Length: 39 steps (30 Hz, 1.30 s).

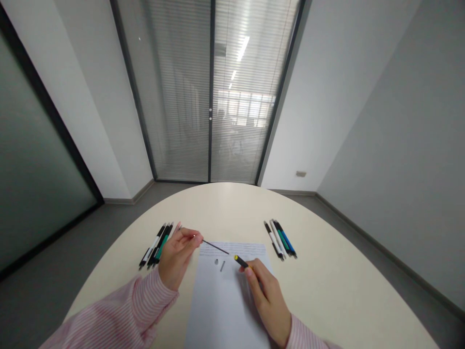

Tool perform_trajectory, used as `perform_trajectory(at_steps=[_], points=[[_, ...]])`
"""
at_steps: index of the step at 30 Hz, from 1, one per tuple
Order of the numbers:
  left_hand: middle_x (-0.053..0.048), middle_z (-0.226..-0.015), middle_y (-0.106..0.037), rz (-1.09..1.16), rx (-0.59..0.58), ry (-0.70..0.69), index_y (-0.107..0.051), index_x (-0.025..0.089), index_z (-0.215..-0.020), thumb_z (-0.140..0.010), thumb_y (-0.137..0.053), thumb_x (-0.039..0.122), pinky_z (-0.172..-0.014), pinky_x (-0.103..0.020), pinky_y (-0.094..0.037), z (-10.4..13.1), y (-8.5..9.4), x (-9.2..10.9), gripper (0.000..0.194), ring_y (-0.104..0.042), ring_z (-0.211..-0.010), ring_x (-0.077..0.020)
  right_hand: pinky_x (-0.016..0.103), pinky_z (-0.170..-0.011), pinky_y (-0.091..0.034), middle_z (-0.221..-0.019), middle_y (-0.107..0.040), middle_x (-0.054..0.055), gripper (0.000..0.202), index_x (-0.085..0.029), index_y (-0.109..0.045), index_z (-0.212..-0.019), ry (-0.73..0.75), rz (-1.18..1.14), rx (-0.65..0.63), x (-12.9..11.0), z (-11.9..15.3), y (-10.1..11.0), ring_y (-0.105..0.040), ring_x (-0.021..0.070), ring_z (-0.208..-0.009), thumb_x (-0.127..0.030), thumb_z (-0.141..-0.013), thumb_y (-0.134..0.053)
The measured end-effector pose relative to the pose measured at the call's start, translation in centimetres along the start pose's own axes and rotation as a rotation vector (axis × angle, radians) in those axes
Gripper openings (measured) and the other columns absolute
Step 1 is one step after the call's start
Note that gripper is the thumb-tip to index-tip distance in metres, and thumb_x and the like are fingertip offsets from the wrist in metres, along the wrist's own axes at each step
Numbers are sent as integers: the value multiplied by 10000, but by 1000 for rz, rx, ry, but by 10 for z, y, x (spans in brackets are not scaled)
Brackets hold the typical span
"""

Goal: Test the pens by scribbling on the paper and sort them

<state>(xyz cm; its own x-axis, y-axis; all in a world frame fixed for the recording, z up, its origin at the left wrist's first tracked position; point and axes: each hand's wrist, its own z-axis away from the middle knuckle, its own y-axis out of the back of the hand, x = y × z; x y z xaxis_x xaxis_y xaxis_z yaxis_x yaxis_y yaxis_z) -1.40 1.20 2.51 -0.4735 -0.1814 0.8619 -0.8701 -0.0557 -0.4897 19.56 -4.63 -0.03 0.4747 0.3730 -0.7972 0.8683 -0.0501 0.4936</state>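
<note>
Head view: at seven o'clock, the left hand point(178, 257) pinches a thin pen refill point(215, 246), tip toward four o'clock, just beside the yellow-ended barrel point(241, 261) gripped by the right hand point(267, 296) at five o'clock, over the paper point(220, 305).

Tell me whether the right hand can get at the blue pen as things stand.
Probably yes: the blue pen lies on the right edge of its row, with bare table on its near side, though the right hand holds a yellow-tipped barrel.
</note>
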Motion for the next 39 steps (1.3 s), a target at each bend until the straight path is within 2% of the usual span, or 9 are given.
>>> perform_trajectory(at_steps=[5, 12, 16, 20, 22, 26, 29, 33, 39], points=[[-4, -712, -647, -242, -161, -213, -662, 150, -729, -704, -740, 146, -661, -180, -503, 6, 2, 0, 82, -609, -691, -111, 327, -765, -415, -853, -568, 44, 262, -218, -551, -921, 53, 100, -37, 0, 1, -1, -533, 199, -837, -285, -968, -302], [-63, -849, -675, -477, -640, -321, -712, 165, -806, -739, -708, 111, -775, -268, -499, 19, -6, -4, 86, -629, -814, -170, 358, -766, -426, -874, -544, 55, 224, -224, -537, -986, 144, 176, -97, -6, 5, 0, -516, 214, -850, -231, -961, -315], [-57, -896, -659, -452, -592, -204, -655, 177, -1002, -718, -724, 135, -703, -243, -514, 22, -6, -8, 295, -620, -803, -166, 358, -780, -431, -896, -545, 50, 216, -232, -515, -1028, 159, 169, -95, -6, 5, -1, -520, 210, -868, -216, -962, -311], [-37, -786, -622, -517, -513, -233, -642, 153, -805, -763, -640, 119, -691, -247, -499, 23, -6, -7, 53, -598, -753, -159, 334, -783, -443, -959, -553, 53, 179, -226, -452, -1096, 117, 120, -40, -3, 6, -3, -531, 196, -887, -224, -953, -345], [-33, -749, -608, -551, -509, -254, -629, 151, -749, -770, -616, 119, -676, -249, -492, 23, -6, -5, 41, -590, -728, -157, 320, -751, -452, -925, -552, 47, 141, -219, -454, -1051, 94, 112, -24, -2, 7, -4, -537, 190, -844, -233, -947, -359], [-48, -832, -617, -618, -539, -272, -623, 158, -854, -763, -618, 152, -657, -252, -492, 21, -6, -5, 91, -589, -769, -171, 306, -730, -460, -875, -547, 39, 130, -217, -471, -988, 108, 109, -6, -3, 8, -4, -541, 182, -804, -236, -949, -349], [-65, -937, -616, -844, -519, -395, -610, 179, -1020, -736, -642, 161, -673, -283, -481, 19, -2, -11, 286, -572, -837, -198, 297, -756, -465, -896, -560, 42, 145, -217, -478, -1019, 119, 98, 47, -3, 6, -4, -555, 179, -833, -237, -948, -354], [-48, -795, -600, -1172, -536, -657, -677, 197, -806, -794, -609, 167, -722, -336, -443, 15, 6, -23, 76, -525, -798, -205, 275, -758, -474, -901, -591, 42, 157, -212, -496, -1033, 90, 96, 150, 2, 4, -6, -580, 175, -843, -266, -945, -377], [-49, -809, -609, -1317, -710, -718, -666, 183, -866, -800, -647, 210, -722, -354, -453, 20, 8, -37, 74, -512, -793, -213, 265, -750, -483, -894, -624, 49, 167, -205, -518, -1015, 61, 103, 187, 3, 3, -6, -599, 177, -833, -296, -939, -401]])
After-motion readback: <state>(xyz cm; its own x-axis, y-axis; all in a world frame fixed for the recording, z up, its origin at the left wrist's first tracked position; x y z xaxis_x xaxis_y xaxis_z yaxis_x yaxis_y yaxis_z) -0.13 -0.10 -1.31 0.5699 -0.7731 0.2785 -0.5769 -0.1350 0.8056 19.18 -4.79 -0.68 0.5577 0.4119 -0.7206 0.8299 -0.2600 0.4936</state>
